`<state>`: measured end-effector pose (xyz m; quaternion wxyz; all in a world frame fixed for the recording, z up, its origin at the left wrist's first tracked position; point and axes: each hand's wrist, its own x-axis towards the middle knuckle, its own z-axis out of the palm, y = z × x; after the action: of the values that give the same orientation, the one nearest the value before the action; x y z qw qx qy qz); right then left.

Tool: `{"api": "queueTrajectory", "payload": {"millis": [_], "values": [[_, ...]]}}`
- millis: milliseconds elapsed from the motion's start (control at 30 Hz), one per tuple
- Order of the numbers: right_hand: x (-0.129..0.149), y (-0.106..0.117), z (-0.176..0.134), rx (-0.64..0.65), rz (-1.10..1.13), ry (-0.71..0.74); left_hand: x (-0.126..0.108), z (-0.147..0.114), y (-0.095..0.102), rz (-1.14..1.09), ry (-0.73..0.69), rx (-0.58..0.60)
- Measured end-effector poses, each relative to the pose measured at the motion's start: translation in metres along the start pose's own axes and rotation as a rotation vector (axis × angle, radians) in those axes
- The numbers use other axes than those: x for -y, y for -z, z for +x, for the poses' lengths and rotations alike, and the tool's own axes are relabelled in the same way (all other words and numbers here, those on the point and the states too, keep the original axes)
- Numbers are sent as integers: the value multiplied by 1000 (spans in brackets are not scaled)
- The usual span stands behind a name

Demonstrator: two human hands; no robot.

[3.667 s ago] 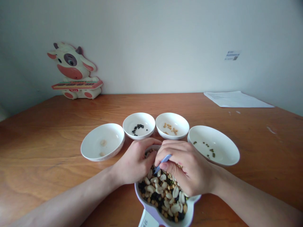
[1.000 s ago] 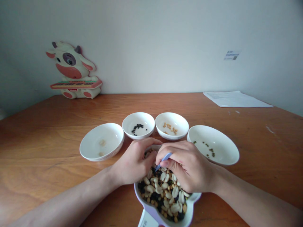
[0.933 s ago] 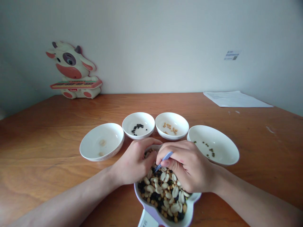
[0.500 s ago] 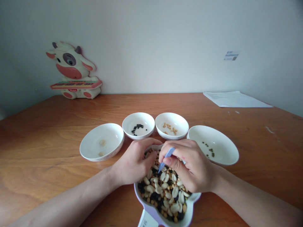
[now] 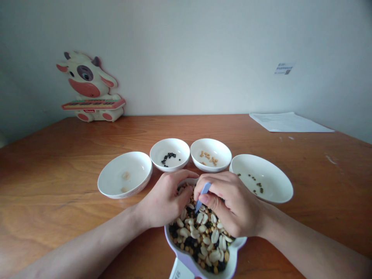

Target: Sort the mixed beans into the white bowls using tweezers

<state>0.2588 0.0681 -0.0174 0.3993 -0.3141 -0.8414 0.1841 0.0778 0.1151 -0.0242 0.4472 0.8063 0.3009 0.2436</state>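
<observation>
My right hand (image 5: pixel 232 203) pinches a pair of light-blue tweezers (image 5: pixel 204 193), with the tip down among the mixed beans and peanuts. These fill a lilac, scalloped bowl (image 5: pixel 182 254) in front of me: pale peanut halves (image 5: pixel 214 235), black beans (image 5: pixel 191 242) and small yellow beans. My left hand (image 5: pixel 162 201) grips the bowl's far left rim, its thumb inside over the beans and its other fingers partly hidden. Whether the tweezers' tip has caught a bean cannot be made out.
Four white bowls arc behind the lilac one: left bowl (image 5: pixel 109 178) with pale pieces, black-bean bowl (image 5: pixel 158 151), yellow-bean bowl (image 5: pixel 222 149), green-bean bowl (image 5: pixel 279 190). Farther back are a cow toy keyboard (image 5: pixel 93 104) and paper sheets (image 5: pixel 290 122). A white label (image 5: pixel 181 270) lies by the lilac bowl.
My right hand has shifted slightly left, and the tweezers stand a little steeper. Another green bean now shows at the left side of the right bowl. My left hand stays put.
</observation>
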Motion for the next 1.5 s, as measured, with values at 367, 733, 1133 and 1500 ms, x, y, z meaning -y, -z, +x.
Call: {"api": "queueTrajectory", "payload": {"millis": [367, 733, 1133, 1500], "values": [[0, -1, 1, -59, 0, 45, 0, 0, 0, 11, -11, -1], [2, 1, -1, -43, -16, -14, 0, -1, 0, 29, -20, -10], [0, 0, 0, -2, -27, -7, 1, 0, 0, 23, -6, 0], [1, 0, -2, -54, 32, 25, 0, -1, 1, 36, -4, 2]]}}
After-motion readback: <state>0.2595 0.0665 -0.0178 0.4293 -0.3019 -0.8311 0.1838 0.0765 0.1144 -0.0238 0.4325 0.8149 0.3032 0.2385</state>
